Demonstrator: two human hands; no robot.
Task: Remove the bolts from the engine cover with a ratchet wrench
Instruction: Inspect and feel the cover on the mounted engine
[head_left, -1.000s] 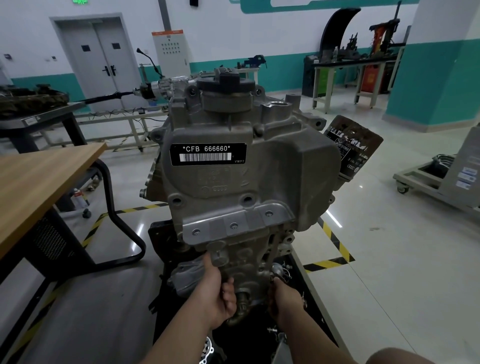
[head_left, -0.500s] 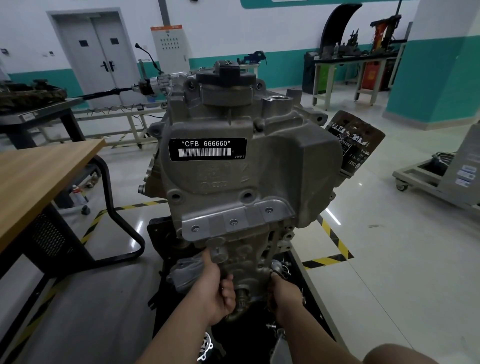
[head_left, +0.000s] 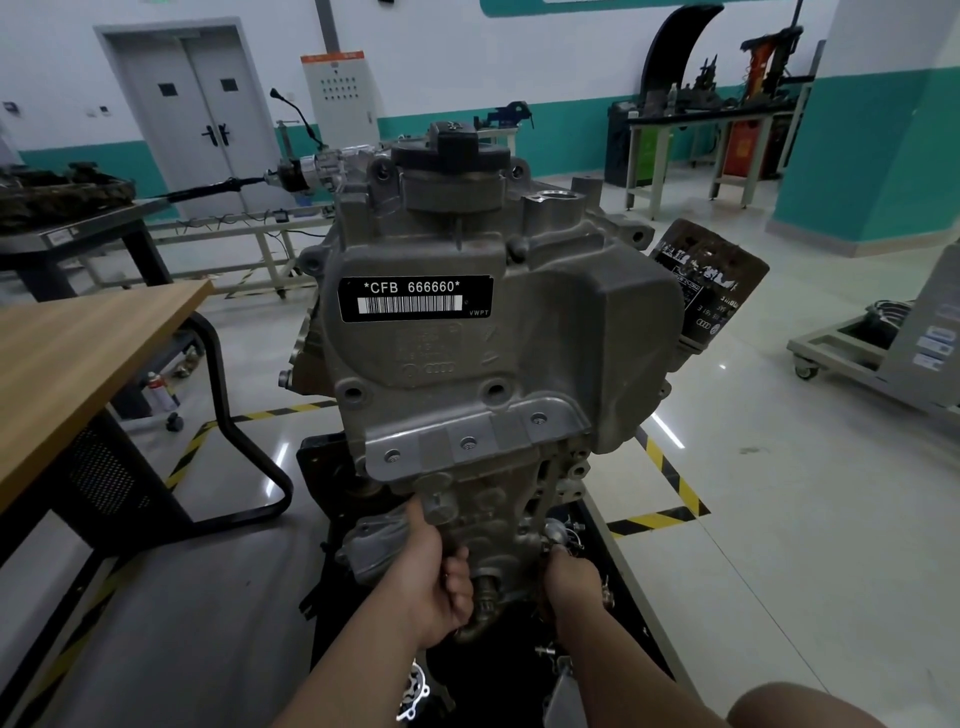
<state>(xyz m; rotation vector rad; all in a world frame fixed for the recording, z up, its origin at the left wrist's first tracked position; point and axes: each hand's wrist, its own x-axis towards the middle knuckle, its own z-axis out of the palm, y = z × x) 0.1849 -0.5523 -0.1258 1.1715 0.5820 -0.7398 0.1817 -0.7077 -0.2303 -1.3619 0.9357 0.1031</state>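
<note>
The grey engine (head_left: 467, 332) stands upright on a black stand (head_left: 322, 467), with a label reading CFB 666660. Its lower engine cover (head_left: 493, 514) hangs below a bright bracket holding three bolts (head_left: 467, 443). My left hand (head_left: 439, 582) grips the cover's lower left edge, thumb pointing up along it and fingers curled under. My right hand (head_left: 571, 579) grips the lower right edge beside a shiny metal fitting (head_left: 555, 531); its fingers are hidden behind the cover. No ratchet wrench shows clearly.
A wooden table (head_left: 78, 353) with a black frame stands close on the left. A rusty oil filter (head_left: 711, 280) sticks out on the engine's right. Loose metal parts (head_left: 415, 691) lie on the black tray below. A grey cart (head_left: 883, 353) stands at right.
Both hands stay at the lower cover's edges, almost unmoved. The view has shifted slightly.
</note>
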